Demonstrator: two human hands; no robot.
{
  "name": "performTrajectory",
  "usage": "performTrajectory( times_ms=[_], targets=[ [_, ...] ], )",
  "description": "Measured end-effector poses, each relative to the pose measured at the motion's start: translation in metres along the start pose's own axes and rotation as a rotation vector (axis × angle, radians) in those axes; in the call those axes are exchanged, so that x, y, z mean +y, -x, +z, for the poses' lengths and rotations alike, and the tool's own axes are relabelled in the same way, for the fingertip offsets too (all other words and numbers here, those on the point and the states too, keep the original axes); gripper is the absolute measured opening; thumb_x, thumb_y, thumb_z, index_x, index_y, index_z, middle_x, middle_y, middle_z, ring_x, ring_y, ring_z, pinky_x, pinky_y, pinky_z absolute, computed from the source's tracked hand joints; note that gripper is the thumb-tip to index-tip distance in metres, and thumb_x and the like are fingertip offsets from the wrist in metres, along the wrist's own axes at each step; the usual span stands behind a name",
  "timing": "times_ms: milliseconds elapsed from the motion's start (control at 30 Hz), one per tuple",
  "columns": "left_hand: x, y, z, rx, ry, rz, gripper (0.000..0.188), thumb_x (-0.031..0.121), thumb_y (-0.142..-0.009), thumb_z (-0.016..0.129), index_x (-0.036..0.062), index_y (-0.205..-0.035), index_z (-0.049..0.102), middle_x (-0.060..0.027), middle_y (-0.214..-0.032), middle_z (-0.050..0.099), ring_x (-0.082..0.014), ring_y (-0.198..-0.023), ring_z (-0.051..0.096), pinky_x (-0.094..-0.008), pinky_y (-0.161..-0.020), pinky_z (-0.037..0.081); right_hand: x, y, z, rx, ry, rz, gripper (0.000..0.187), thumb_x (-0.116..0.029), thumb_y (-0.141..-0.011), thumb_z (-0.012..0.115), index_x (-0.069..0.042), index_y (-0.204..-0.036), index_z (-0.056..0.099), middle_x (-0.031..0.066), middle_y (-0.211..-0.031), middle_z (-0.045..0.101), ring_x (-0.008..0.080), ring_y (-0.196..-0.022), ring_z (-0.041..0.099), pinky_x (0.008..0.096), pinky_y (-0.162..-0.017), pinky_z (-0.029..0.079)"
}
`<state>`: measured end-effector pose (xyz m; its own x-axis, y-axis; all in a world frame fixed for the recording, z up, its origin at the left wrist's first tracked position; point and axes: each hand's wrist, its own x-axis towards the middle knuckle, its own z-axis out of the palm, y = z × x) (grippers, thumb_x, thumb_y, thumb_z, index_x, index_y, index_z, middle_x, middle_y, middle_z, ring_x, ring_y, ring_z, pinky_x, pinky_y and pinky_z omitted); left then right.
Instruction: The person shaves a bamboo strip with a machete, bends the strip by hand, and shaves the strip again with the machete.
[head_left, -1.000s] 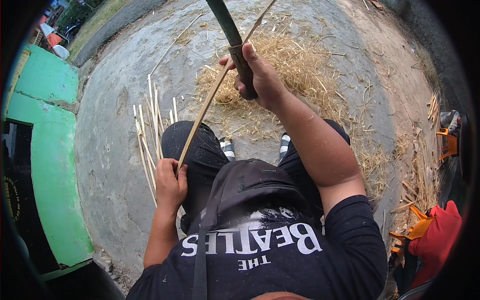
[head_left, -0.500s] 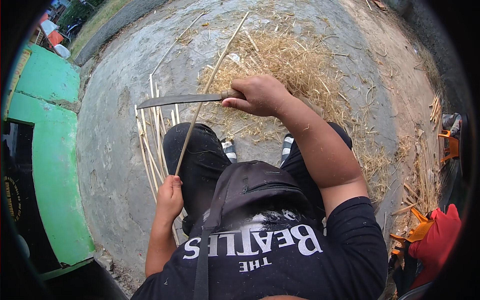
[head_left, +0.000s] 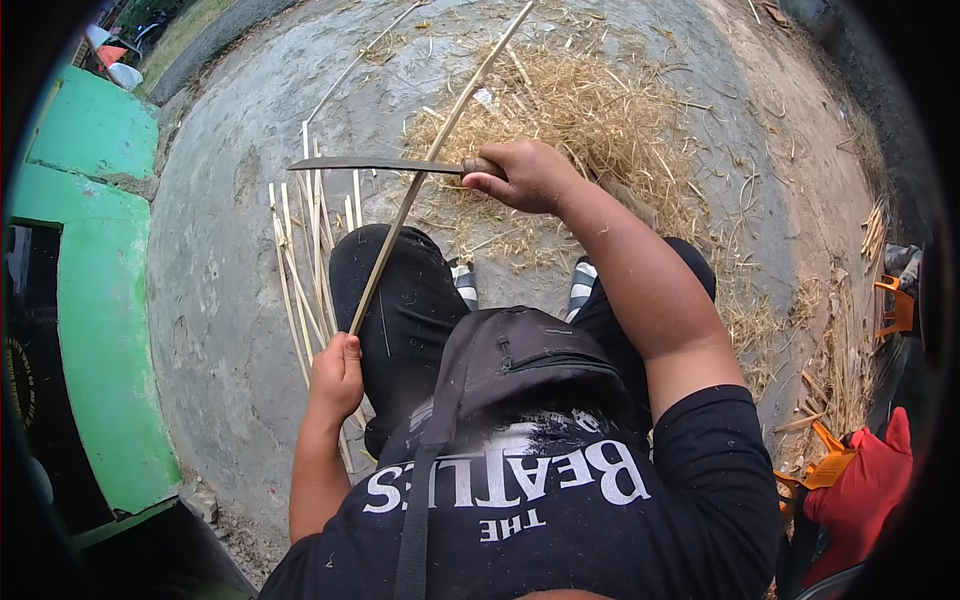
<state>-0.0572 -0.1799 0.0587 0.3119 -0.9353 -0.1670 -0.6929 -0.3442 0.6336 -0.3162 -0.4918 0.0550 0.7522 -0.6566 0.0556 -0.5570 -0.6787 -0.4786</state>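
Observation:
My left hand [head_left: 336,380] is closed round the lower end of a long pale strip that looks like bamboo [head_left: 445,132]. The strip slants up and away to the right, past my left knee. My right hand [head_left: 525,178] grips the wooden handle of a long knife [head_left: 385,164]. Its dark blade points left and lies across the strip, close to the handle. Whether the edge bites into the strip I cannot tell. Several more pale strips [head_left: 318,235] lie on the ground beside my left leg.
A heap of curly shavings [head_left: 590,125] covers the concrete ahead of my feet. At the left stands a green wall [head_left: 110,350]. On the right are an orange chair [head_left: 825,465] with red cloth, and split sticks [head_left: 845,360] on the ground. A dark bag [head_left: 535,365] rests on my lap.
The knife and my right hand have moved farther away along the strip and slightly right. The strip's far end has shifted up and right. My left hand keeps its hold, a little nearer me.

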Motion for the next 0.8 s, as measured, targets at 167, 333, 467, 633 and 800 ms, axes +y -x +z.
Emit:
performTrajectory(
  times_ms=[167,333,467,633,800],
  targets=[
    [0.007,-0.004,-0.001,-0.001,-0.020,-0.018,0.046,0.036,-0.110,0.045,-0.0022,-0.086,0.055,-0.0225,-0.070,0.058,-0.0428,-0.066,0.060,-0.0452,-0.061,0.045,0.004,0.003,0.022,0.132,0.027,0.027,0.060,-0.069,-0.095,0.053,-0.011,-0.093,0.065,0.0150,-0.080,0.070,0.0389,-0.083,0.071,0.0494,-0.072,0.055],
    [-0.001,0.006,0.006,0.095,-0.105,0.050,0.044,0.034,-0.110,0.046,-0.0009,-0.084,0.053,-0.0259,-0.071,0.058,-0.0501,-0.069,0.057,-0.0511,-0.059,0.043,-0.001,0.005,0.003,0.089,0.019,-0.021,0.057,-0.065,-0.095,0.057,-0.009,-0.089,0.062,0.0151,-0.078,0.069,0.0395,-0.079,0.069,0.0492,-0.068,0.053],
    [0.005,-0.003,0.005,0.068,-0.104,0.033,0.043,0.033,-0.109,0.047,-0.0003,-0.083,0.051,-0.0264,-0.070,0.058,-0.0508,-0.069,0.057,-0.0522,-0.058,0.042,0.010,0.000,-0.004,0.134,0.013,0.050,0.058,-0.066,-0.095,0.057,-0.009,-0.088,0.063,0.0156,-0.077,0.068,0.0387,-0.077,0.069,0.0483,-0.068,0.053],
    [0.000,0.002,0.007,0.066,-0.118,0.046,0.042,0.032,-0.109,0.047,-0.0004,-0.083,0.052,-0.0266,-0.070,0.057,-0.0506,-0.068,0.057,-0.0515,-0.058,0.041,-0.025,0.013,-0.012,-0.034,0.169,-0.101,0.060,-0.069,-0.095,0.055,-0.010,-0.090,0.066,0.0143,-0.081,0.070,0.0357,-0.081,0.071,0.0469,-0.071,0.056],
    [0.007,-0.003,0.003,0.050,-0.122,0.051,0.042,0.032,-0.110,0.046,-0.0002,-0.084,0.052,-0.0266,-0.069,0.057,-0.0505,-0.067,0.056,-0.0514,-0.057,0.041,0.037,-0.008,-0.008,0.193,-0.071,0.204,0.057,-0.068,-0.094,0.057,-0.011,-0.091,0.066,0.0152,-0.083,0.071,0.0362,-0.084,0.071,0.0475,-0.074,0.055]
  ],
)
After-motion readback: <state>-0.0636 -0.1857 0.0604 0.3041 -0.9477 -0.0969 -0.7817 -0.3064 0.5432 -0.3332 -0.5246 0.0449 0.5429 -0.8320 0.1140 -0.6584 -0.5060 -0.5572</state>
